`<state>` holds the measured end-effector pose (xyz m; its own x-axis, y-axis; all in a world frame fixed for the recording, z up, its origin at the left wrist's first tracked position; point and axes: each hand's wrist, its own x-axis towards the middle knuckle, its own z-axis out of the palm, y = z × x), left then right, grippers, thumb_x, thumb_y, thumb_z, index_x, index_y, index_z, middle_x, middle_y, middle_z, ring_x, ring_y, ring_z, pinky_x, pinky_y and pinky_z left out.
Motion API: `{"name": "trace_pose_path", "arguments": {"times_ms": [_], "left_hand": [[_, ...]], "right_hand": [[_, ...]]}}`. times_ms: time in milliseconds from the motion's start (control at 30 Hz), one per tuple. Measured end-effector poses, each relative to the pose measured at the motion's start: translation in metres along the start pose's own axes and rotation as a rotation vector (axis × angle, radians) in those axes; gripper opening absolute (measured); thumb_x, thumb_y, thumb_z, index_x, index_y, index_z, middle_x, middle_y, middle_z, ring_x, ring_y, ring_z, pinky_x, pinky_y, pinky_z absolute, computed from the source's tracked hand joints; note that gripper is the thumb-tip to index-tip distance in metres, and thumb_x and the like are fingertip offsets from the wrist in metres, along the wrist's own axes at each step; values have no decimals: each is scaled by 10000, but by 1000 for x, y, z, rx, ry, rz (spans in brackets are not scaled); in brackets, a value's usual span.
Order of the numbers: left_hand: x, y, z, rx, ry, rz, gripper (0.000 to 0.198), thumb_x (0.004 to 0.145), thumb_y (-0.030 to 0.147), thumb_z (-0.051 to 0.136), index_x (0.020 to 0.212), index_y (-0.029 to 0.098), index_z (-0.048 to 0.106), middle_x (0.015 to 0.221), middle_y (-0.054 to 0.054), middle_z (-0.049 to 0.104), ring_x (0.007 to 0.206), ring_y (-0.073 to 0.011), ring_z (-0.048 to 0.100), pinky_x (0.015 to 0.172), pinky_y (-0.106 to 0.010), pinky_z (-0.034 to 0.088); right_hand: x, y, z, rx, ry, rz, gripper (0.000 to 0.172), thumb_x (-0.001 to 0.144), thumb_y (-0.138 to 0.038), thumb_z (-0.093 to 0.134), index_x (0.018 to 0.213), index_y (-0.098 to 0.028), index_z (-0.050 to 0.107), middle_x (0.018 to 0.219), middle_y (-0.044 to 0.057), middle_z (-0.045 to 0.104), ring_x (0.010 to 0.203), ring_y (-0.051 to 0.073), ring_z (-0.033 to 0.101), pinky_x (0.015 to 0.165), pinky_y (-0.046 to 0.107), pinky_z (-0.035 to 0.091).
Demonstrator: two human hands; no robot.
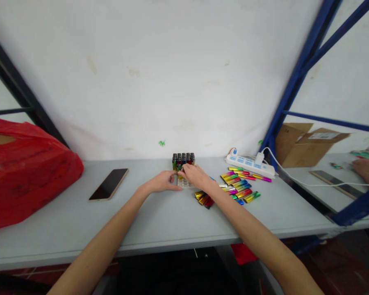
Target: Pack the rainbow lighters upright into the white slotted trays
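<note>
Red bag [33, 172] on a grey table [160, 221], white wall [184, 82] behind; phone [109, 185]; left hand [164, 181] at the tray [184, 183], whether gripping I cannot tell; lighters [183, 158] upright in its back rows; right hand [194, 175] over its front, grip hidden; right forearm [233, 213] partly covering loose lighters [238, 184]; power strip [249, 164]; blue post [290, 86]; open carton [304, 153].

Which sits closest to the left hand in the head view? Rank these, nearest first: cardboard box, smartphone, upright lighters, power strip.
From the left hand:
1. Upright lighters: just beyond it, to the right.
2. Smartphone: on its left.
3. Power strip: to the right, farther back.
4. Cardboard box: far right, beyond the power strip.
</note>
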<state>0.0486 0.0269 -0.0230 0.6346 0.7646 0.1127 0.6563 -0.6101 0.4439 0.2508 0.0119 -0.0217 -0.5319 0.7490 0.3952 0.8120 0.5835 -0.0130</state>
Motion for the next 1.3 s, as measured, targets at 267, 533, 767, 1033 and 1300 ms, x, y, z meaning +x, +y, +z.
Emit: {"name": "trace_pose_path", "arguments": {"times_ms": [267,533,767,1033,1300], "left_hand": [[1,1,0,22,-19,-11,603,653,701,667,932,176,566,701,35,521,608,-142,477,548,-245,324],[1,2,0,14,-19,-32,599,632,717,669,864,180,539,710,29,531,609,-140,482,536,-243,312],[0,4,-1,12,-20,-29,593,638,708,667,881,180,550,706,35,529,613,-143,487,539,-243,315],[1,3,0,32,-24,-36,612,639,723,656,897,178,552,710,33,535,611,-144,491,541,-244,317],[1,3,0,36,-21,-28,616,644,724,652,912,176,565,710,33,531,615,-145,494,544,-245,314]], "right_hand": [[-11,16,-19,27,39,132,437,997,-503,331,957,-173,615,956,116,686,906,226,629,856,358,371],[-52,81,-42,102,-357,378,326,855,-423,609,1027,-155,680,987,123,710,873,224,653,721,274,425],[-49,80,-37,71,-377,391,200,813,-288,654,958,-154,689,953,106,704,867,219,647,717,260,430],[-33,78,-14,220,158,335,167,811,-155,645,977,-149,668,938,78,653,924,183,582,871,296,420],[-20,62,-5,913,524,431,294,774,-430,685,895,-162,682,829,41,683,770,173,613,761,311,488]]}}
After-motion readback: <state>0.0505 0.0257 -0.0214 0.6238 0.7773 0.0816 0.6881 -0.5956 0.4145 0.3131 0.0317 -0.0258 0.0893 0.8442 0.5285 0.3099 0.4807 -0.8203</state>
